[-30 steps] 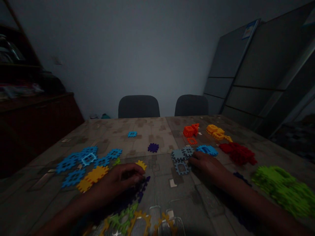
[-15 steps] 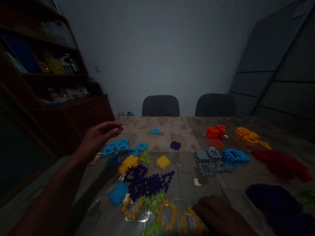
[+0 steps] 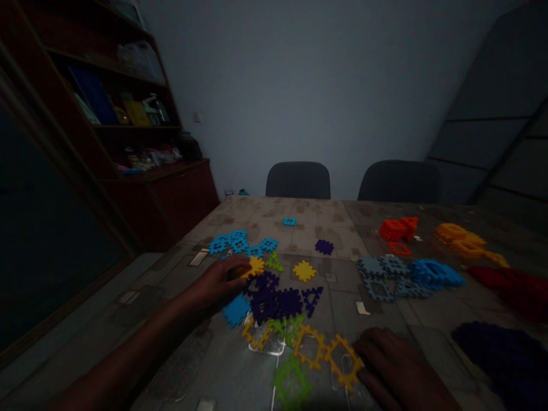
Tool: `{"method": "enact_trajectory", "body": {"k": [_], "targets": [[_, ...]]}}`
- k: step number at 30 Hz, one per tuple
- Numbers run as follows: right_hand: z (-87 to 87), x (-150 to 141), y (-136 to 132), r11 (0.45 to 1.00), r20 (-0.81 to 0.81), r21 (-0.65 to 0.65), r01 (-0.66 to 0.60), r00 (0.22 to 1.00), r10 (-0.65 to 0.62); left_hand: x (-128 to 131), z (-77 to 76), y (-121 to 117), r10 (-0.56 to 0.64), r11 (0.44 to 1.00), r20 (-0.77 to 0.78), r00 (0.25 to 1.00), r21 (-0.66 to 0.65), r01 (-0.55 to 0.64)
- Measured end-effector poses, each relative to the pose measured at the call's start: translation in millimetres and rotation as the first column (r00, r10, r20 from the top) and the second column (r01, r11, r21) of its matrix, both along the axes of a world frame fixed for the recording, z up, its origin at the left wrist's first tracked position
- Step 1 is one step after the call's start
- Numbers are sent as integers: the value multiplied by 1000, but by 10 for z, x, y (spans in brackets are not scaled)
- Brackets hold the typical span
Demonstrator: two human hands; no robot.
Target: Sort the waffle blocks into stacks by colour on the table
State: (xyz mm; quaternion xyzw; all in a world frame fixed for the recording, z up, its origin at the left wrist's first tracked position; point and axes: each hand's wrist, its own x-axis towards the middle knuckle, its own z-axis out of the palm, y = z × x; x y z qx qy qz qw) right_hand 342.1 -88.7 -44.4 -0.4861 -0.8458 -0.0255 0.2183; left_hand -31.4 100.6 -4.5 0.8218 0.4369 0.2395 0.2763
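Dim light covers the desk (image 3: 338, 222); nearer its left edge, the left hand (image 3: 216, 281) curls its fingers at a yellow piece (image 3: 257, 266), grip unclear. Dragging could scatter adjoining purple pieces (image 3: 289, 302). The right hand (image 3: 394, 365), fingers loosely together, could nudge the orange frame (image 3: 337, 372).

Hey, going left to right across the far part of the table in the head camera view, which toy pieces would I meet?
Light blue window-piece cluster, lone light blue window piece, lone dark purple piece, orange-red stack, yellow-orange pile.
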Motion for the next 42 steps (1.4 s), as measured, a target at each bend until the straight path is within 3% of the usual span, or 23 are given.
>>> {"method": "enact_trajectory", "body": {"k": [5, 10, 14, 20, 23, 27, 30, 36, 39, 42], "targets": [[61, -173, 28, 998, -11, -46, -37, 999, 36, 21, 19, -40, -79, 997, -59, 995, 1, 79], [131, -246, 51, 994, -70, -67, -85, 994, 80, -33, 208, -77, -95, 995, -135, 986, -46, 90], [107, -151, 18, 990, -145, -16, -141, 980, 138, -85, 357, -239, -208, 969, -223, 952, -176, 171], [130, -108, -39, 994, -137, -5, -113, 984, 111, 55, 475, -500, -193, 972, -488, 851, -215, 97], [1, -133, -17, 990, -52, 12, -142, 988, 142, 139, 441, -566, -164, 982, -546, 821, -172, 82], [-340, -178, 23, 975, 13, 126, -184, 983, 184, 148, 376, -569, -161, 986, -544, 824, -134, 104], [-514, -212, 22, 974, 31, 141, -175, 984, 173, 90, 425, -539, -200, 977, -490, 848, -169, 133], [-590, -229, 43, 960, -16, 130, -248, 967, 252, 67, 589, -526, -243, 967, -326, 913, -155, 202], [-625, -229, 61, 960, -23, 110, -259, 965, 263, 123, 575, -550, -283, 956, -303, 910, -168, 241], [-643, -235, 54, 963, -58, 130, -235, 968, 244, 159, 534, -534, -248, 963, -302, 920, -176, 202]]}}
